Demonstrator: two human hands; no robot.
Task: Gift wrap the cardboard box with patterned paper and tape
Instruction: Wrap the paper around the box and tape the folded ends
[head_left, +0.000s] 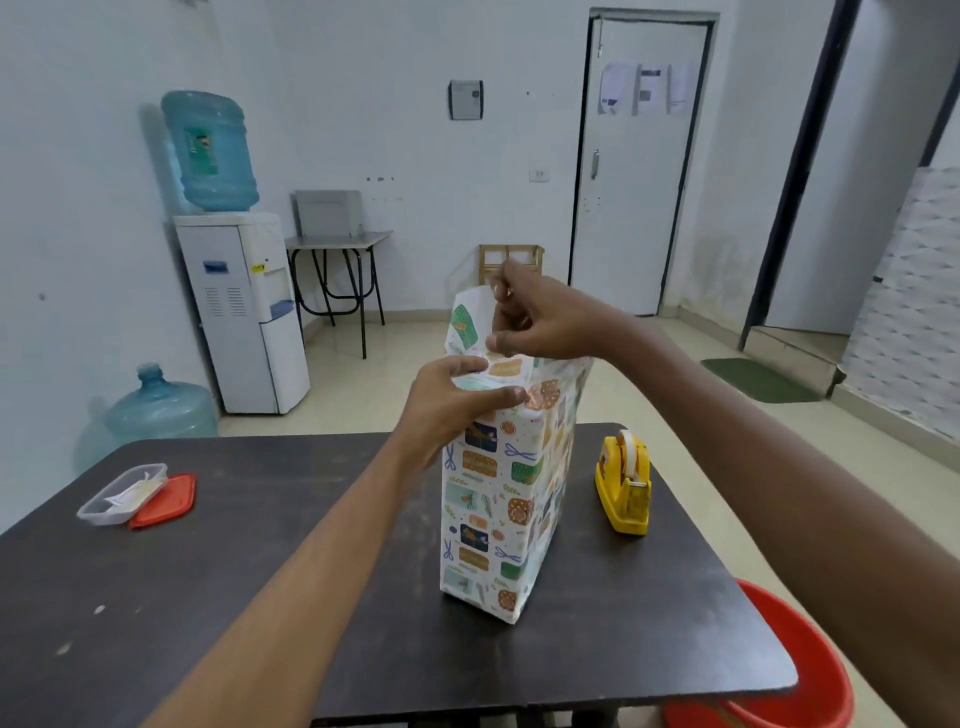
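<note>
A tall box (498, 509) wrapped in white patterned paper stands upright in the middle of the dark table (260, 571). Loose paper flaps (467, 317) stick up above its top end. My left hand (452, 405) holds the near top edge, thumb and fingers curled over the folded paper. My right hand (530, 317) is above the top and pinches the upright far flap. A yellow tape dispenser (626, 483) sits to the right of the box. The cardboard itself is hidden under the paper.
A clear plastic container (117, 493) with a red lid (166, 501) beside it lies at the table's left. A red bucket (795, 670) stands below the table's right front corner. Behind are a water dispenser (244, 312), a spare bottle (156, 405) and a small desk (337, 244).
</note>
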